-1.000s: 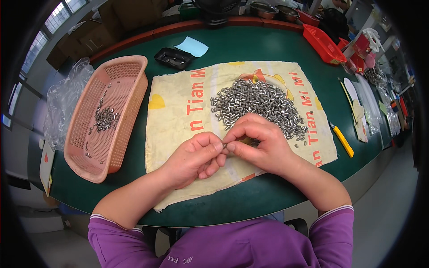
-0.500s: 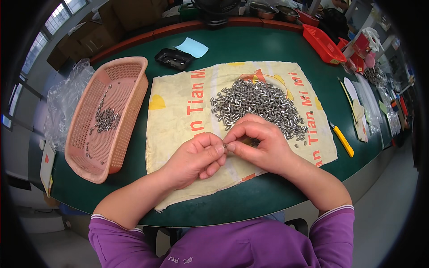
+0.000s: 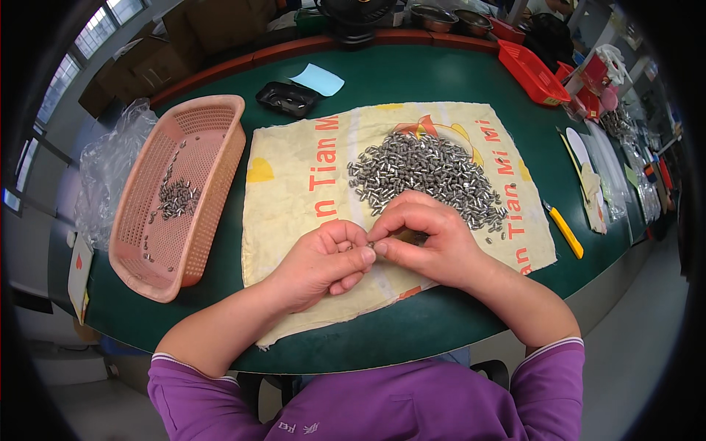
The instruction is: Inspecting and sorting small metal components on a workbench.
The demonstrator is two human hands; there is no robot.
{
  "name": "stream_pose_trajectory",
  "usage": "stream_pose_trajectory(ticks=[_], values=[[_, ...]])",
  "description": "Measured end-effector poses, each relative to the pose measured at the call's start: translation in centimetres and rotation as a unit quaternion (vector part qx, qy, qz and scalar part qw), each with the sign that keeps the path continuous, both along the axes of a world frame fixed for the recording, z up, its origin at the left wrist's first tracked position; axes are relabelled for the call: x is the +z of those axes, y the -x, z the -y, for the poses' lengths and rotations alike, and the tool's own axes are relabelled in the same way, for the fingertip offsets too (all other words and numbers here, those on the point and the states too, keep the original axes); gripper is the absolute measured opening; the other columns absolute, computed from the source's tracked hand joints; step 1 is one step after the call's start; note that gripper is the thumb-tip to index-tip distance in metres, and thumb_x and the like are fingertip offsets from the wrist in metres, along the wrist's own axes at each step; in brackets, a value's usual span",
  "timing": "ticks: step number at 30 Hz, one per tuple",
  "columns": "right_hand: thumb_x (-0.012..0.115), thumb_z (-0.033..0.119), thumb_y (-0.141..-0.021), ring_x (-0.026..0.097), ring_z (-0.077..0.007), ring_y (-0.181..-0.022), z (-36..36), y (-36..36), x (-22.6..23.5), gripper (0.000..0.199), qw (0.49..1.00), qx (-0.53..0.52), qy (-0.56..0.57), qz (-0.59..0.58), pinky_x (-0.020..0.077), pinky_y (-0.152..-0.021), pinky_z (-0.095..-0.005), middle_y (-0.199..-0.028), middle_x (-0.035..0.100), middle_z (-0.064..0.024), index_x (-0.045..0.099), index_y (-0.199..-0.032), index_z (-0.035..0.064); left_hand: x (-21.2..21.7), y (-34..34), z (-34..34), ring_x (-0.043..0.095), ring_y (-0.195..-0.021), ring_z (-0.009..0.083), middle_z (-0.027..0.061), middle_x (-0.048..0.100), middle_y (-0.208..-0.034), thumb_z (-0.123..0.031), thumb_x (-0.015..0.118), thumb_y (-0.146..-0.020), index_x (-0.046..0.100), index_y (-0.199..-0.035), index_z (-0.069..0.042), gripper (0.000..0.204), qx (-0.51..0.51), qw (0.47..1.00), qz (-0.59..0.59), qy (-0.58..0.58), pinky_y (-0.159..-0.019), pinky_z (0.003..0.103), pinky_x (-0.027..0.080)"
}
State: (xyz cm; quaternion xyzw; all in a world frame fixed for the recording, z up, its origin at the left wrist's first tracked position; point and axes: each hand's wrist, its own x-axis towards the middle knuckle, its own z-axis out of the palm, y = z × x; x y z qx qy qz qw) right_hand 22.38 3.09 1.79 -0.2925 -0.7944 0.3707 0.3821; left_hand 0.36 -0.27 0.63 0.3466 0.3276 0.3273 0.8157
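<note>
My left hand point(image 3: 323, 263) and my right hand point(image 3: 425, 237) meet fingertip to fingertip over a yellowish printed cloth point(image 3: 283, 209). Pinched between them is a small metal piece point(image 3: 371, 245), mostly covered by the fingers, so its exact shape is hard to make out. Just beyond my right hand lies a heaped pile of small shiny cylindrical metal pieces point(image 3: 423, 169). A pink perforated basket point(image 3: 213, 195) stands to the left, holding a smaller cluster of similar metal pieces point(image 3: 178, 198).
A yellow utility knife point(image 3: 565, 232) lies right of the cloth on the green table point(image 3: 434, 73). Beyond the cloth are a black tray point(image 3: 288, 98) and a light blue sheet point(image 3: 319, 79). A red basket point(image 3: 533, 72) sits far right; crumpled clear plastic point(image 3: 110, 173) lies left.
Both hands stay together in nearly the same place. The fingertips have shifted slightly around the small piece, and the whole view has moved a little.
</note>
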Motion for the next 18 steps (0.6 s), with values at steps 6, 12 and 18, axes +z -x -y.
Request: stream_pose_trajectory(ticks=[6, 12, 18], values=[[0.077, 0.009, -0.082, 0.065, -0.0208, -0.086, -0.06, 0.01, -0.11, 0.011, 1.000, 0.003, 0.000, -0.001, 0.0527, -0.075, -0.0335, -0.088, 0.067, -0.0039, 0.074, -0.092, 0.0092, 0.08, -0.05, 0.09, 0.048, -0.058, 0.0046, 0.0004, 0.060, -0.081, -0.010, 0.067, -0.097, 0.056, -0.102, -0.008, 0.013, 0.009, 1.000, -0.004, -0.002, -0.047, 0.020, 0.034], [0.079, 0.005, -0.081, 0.065, -0.0182, -0.088, 0.06, -0.02, 0.06, 0.014, 1.000, 0.011, -0.009, 0.005, 0.0535, -0.071, -0.0301, -0.091, 0.066, -0.0056, 0.072, -0.093, 0.0050, 0.08, -0.15, 0.17, 0.050, -0.062, 0.0051, 0.0011, 0.060, -0.084, -0.010, 0.065, -0.099, 0.055, -0.105, -0.007, 0.012, 0.012, 1.000, 0.000, -0.008, -0.049, 0.020, 0.035], [0.078, 0.004, -0.080, 0.065, -0.0179, -0.088, -0.02, -0.09, 0.08, 0.015, 1.000, 0.009, -0.015, 0.019, 0.0550, -0.073, -0.0296, -0.092, 0.067, -0.0058, 0.072, -0.094, 0.0045, -0.22, -0.27, 0.30, 0.049, -0.062, 0.0054, 0.0014, 0.060, -0.085, -0.009, 0.064, -0.099, 0.056, -0.109, -0.006, 0.014, 0.029, 0.999, -0.025, -0.016, -0.051, 0.020, 0.037]])
